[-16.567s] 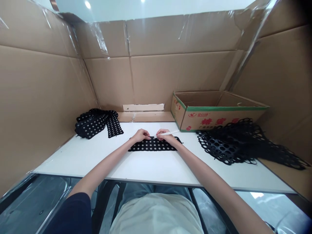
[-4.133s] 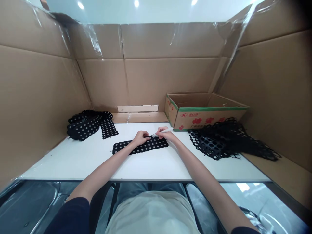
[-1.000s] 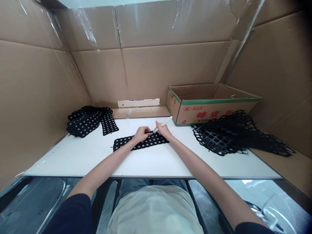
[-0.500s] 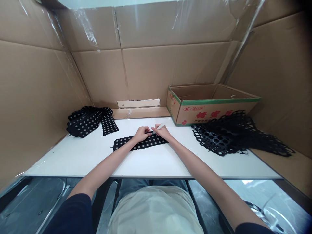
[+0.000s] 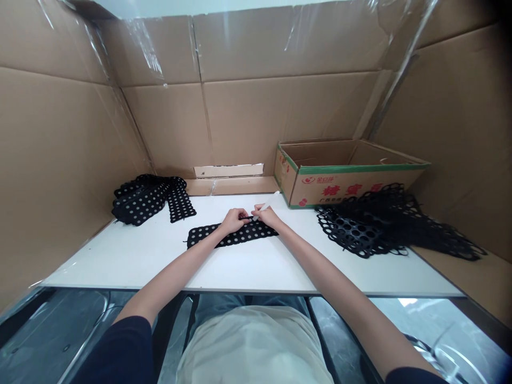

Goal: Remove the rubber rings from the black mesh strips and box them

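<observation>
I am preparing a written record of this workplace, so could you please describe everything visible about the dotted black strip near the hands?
The dotted black strip is long, narrow and apparently fabric, with rows of pale round spots, possibly holes. It lies slightly slanted on the white table, a loose thread at its left end. The left hand pinches its far edge; the right hand holds a white pen-like tool there. The left forearm partly covers it.

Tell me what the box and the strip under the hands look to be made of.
Box: matte brown cardboard, judging by its thin folded walls and printed side; its green edging may be tape.
Dotted strip: probably soft black fabric, dull, with scalloped edges and a loose thread end.
</observation>
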Demonstrator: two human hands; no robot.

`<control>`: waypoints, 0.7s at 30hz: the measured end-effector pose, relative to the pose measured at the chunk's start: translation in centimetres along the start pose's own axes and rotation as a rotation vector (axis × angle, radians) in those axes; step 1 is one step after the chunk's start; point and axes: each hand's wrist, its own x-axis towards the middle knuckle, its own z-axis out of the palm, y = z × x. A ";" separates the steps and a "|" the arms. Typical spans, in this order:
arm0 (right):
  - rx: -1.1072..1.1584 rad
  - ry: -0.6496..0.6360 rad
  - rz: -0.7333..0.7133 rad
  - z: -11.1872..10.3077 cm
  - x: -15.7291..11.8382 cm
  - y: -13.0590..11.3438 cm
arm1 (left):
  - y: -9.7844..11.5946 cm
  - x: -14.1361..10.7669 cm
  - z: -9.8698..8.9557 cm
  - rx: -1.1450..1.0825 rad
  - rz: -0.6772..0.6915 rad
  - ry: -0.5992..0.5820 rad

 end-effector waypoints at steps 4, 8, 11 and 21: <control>-0.002 -0.015 0.004 0.0 0.1 -0.1 | 0.1 -0.1 -0.1 -0.002 0.004 -0.001; -0.004 -0.015 0.006 0.0 0.1 -0.2 | 0.3 -0.2 -0.1 -0.009 0.000 0.001; 0.055 0.004 0.036 -0.1 -0.1 -0.2 | 0.3 -0.1 -0.2 -0.004 0.003 -0.001; 0.252 0.076 -0.028 -1.0 -0.7 -0.2 | -0.4 0.5 -3.3 0.071 -0.031 -0.272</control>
